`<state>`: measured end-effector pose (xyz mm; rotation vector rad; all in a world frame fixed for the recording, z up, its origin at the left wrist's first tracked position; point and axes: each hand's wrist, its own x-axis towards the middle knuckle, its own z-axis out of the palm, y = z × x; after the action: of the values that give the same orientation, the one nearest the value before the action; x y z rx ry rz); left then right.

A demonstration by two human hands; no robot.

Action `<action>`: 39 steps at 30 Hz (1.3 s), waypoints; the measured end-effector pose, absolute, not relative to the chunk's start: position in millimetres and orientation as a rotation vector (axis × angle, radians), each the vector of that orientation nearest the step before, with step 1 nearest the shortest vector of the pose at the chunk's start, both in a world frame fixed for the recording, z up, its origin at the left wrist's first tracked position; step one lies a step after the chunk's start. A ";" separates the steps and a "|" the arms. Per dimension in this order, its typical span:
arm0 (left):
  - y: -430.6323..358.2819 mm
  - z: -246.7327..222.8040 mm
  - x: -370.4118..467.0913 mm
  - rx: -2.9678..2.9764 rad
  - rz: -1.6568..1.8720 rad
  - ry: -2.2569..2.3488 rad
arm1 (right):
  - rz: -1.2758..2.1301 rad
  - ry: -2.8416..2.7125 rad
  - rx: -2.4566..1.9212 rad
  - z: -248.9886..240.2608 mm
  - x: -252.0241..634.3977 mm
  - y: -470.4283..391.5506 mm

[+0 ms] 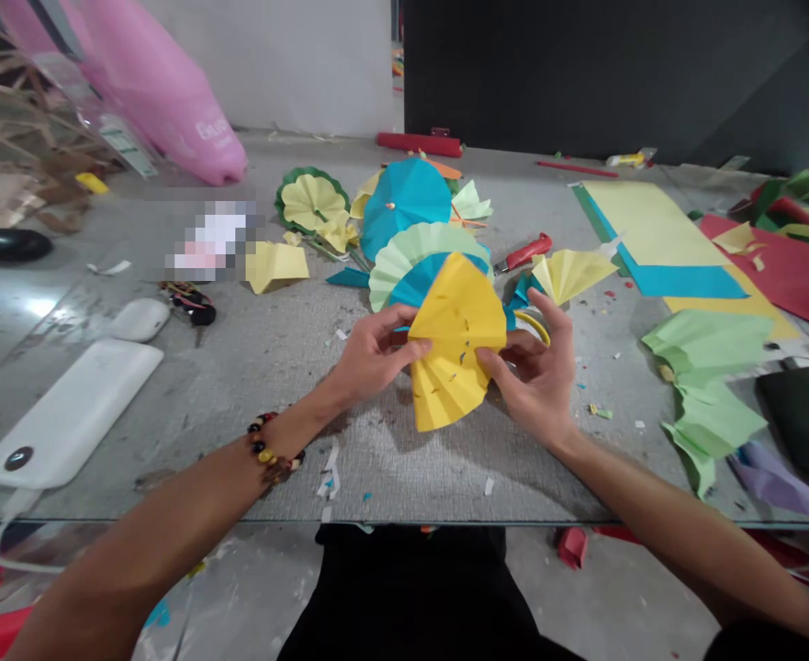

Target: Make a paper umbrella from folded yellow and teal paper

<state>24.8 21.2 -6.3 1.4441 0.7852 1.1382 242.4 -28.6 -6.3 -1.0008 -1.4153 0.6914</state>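
Between my two hands I hold a yellow pleated paper fan (455, 340), dotted with small slits, above the table's front half. My left hand (383, 353) pinches its left edge, thumb in front. On the other side my right hand (532, 367) grips the right edge with the thumb, its index finger raised. Just behind the fan lie a pale green pleated paper piece (394, 262) and a blue paper disc (408, 207). A red-handled cutter (524, 252) rests near a pale yellow folded fan (573, 274), beyond my right hand.
White power bank (70, 413) and earbud case (140, 319) lie left, below a pink bottle (162, 92). Coloured paper sheets (658, 220) and green crumpled paper (711, 386) sit right, near a dark box (807, 413). A red roll (419, 144) lies at the back. Paper scraps litter the table.
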 end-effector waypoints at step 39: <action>13.6 -3.8 27.5 1.562 1.038 0.659 | 0.801 -1.590 -1.121 1.3 243.6 -32.8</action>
<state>27.5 13.6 -3.8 1.5625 0.6590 1.0382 243.6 -32.8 1.3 -1.1208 -1.5903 0.8014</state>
